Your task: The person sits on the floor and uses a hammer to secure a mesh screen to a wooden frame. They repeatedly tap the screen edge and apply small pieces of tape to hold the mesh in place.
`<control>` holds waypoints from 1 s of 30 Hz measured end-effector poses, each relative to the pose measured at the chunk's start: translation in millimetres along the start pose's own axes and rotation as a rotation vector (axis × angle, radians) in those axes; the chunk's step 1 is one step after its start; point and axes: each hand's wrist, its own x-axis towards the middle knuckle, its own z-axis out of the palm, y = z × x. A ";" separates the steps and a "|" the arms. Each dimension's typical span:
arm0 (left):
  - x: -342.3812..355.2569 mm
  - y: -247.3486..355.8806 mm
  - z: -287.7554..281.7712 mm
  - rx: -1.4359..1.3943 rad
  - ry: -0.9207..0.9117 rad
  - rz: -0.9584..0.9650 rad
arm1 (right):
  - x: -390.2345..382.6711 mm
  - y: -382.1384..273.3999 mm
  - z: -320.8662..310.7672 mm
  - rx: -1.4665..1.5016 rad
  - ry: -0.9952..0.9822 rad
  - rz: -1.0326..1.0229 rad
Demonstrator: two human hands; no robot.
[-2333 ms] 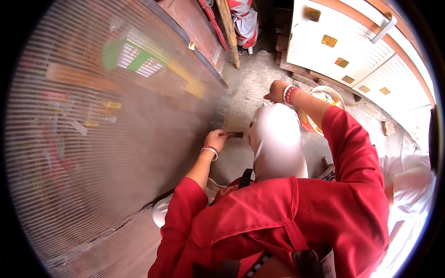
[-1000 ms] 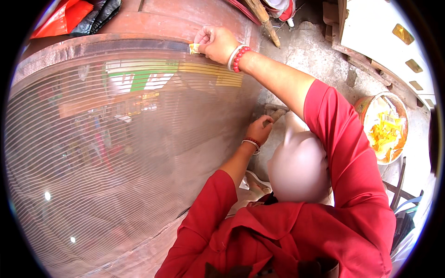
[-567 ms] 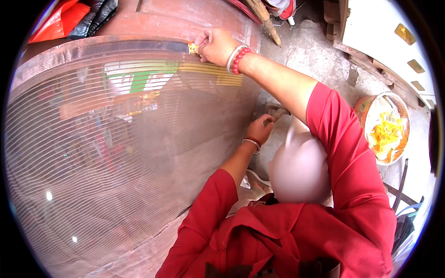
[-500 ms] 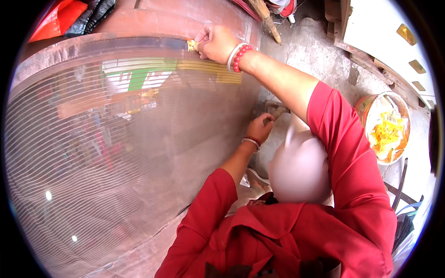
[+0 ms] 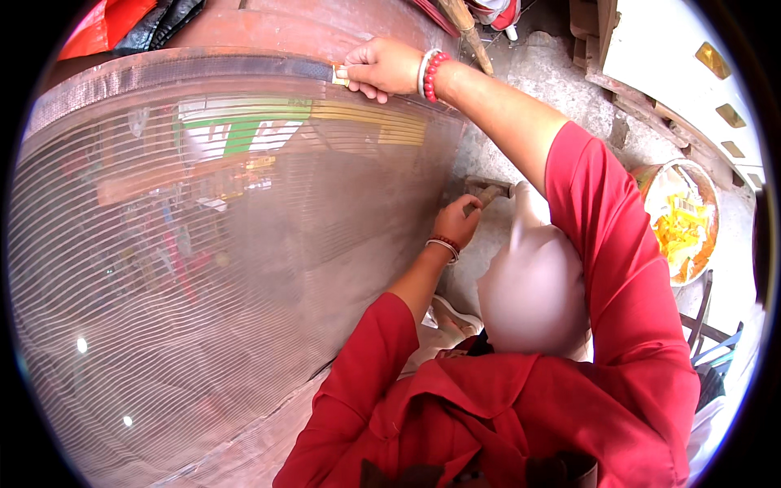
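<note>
My right hand (image 5: 382,69) is stretched to the far edge of a large see-through ribbed sheet (image 5: 163,325). Its thumb and fingers pinch a small yellow piece (image 5: 340,76), too small to name, against the end of a dark strip (image 5: 285,70) along that edge. Lower down, beside the sheet's right edge, my left hand (image 5: 457,221) is closed round a short wooden handle (image 5: 486,198). A blocky end of that tool shows just beyond the fingers; its kind is unclear. Both wrists wear bracelets.
On the right stands a round bucket (image 5: 683,228) holding yellow and orange scraps. A white panel (image 5: 683,65) with slots rests on wood at upper right. Red and black bags (image 5: 114,28) lie at far left, and a wooden pole (image 5: 468,37) leans beyond my right arm.
My right hand has shifted slightly right, its fingers now spread more along the edge while still pinching the yellow piece. The left hand has barely moved.
</note>
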 end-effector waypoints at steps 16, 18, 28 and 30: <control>4.1 11.6 -8.6 0.018 -0.021 -0.112 | -66.9 -6.3 7.0 0.083 0.202 -0.049; 6.9 9.3 -9.1 0.037 -0.005 -0.074 | -66.6 3.3 4.8 0.124 0.192 -0.046; 13.1 22.6 -18.7 0.073 -0.097 -0.085 | -61.6 17.6 2.2 0.430 0.286 -0.015; 17.2 18.3 -18.8 0.150 -0.061 -0.029 | -60.3 17.8 4.6 0.447 0.247 -0.005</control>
